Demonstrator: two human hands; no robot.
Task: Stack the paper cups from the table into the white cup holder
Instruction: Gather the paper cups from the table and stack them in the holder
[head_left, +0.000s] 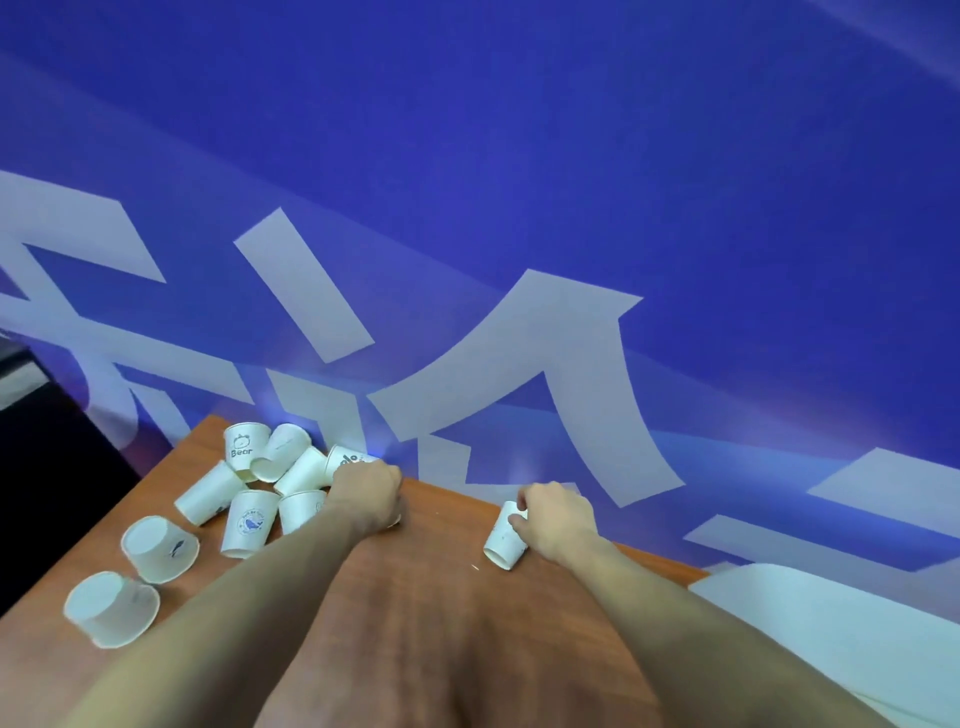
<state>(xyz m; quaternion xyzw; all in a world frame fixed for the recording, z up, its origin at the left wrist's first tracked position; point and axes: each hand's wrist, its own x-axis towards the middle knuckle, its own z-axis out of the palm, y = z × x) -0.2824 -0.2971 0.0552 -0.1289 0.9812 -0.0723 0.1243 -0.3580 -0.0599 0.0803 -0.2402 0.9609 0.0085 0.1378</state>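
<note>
White paper cups (249, 522), blue-printed, mostly toppled.

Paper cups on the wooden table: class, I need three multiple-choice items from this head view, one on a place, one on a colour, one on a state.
1. Where does the cluster of paper cups lie?
A. on the person's left part of the wooden table
B. on the floor
C. on a chair

2. What colour is the backdrop behind the table?
A. green
B. blue with white shapes
C. plain black

3. What is the right hand doing?
A. lying flat on the table
B. pointing upward
C. gripping a single paper cup

Answers:
1 A, the cups crowd the table's left side.
2 B, the wall is blue with pale strokes.
3 C, the fingers curl round the cup's base.
</note>
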